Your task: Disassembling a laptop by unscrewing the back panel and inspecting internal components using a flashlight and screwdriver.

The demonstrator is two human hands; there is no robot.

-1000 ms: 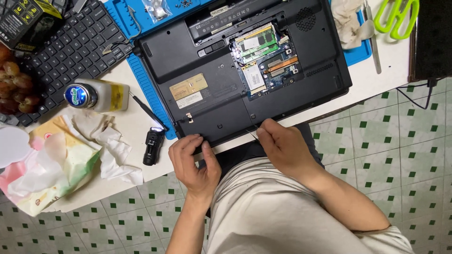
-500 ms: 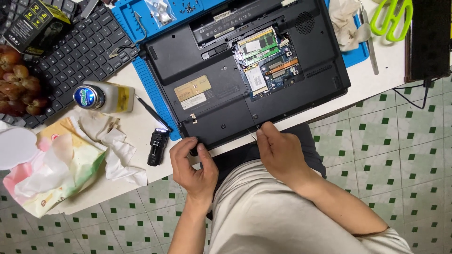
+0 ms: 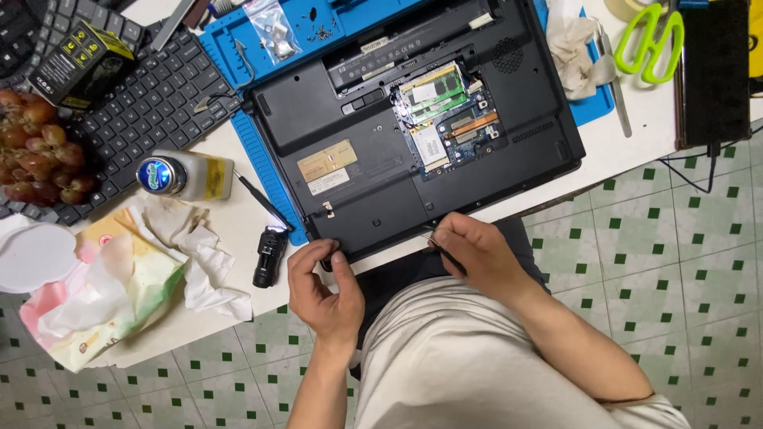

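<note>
A black laptop (image 3: 373, 179) lies upside down on a blue work mat (image 3: 262, 167), a panel off and green circuit boards (image 3: 445, 115) showing. My left hand (image 3: 322, 290) grips the laptop's near left corner with thumb and fingers. My right hand (image 3: 477, 254) is closed on a thin dark tool (image 3: 445, 253) with its tip against the laptop's near edge. A black screwdriver (image 3: 262, 199) lies along the mat's edge just left of my left hand.
A small black torch (image 3: 269, 256) lies beside my left hand. Crumpled tissues (image 3: 191, 246), a white bottle (image 3: 183, 176), grapes (image 3: 40, 155) and a loose keyboard (image 3: 135, 103) fill the left. Green scissors (image 3: 648, 44) and a black box (image 3: 715, 71) sit right. Tiled floor lies below.
My left hand has slid up onto the laptop's corner and clasped it. My right hand has shifted slightly along the near edge, its tool now showing.
</note>
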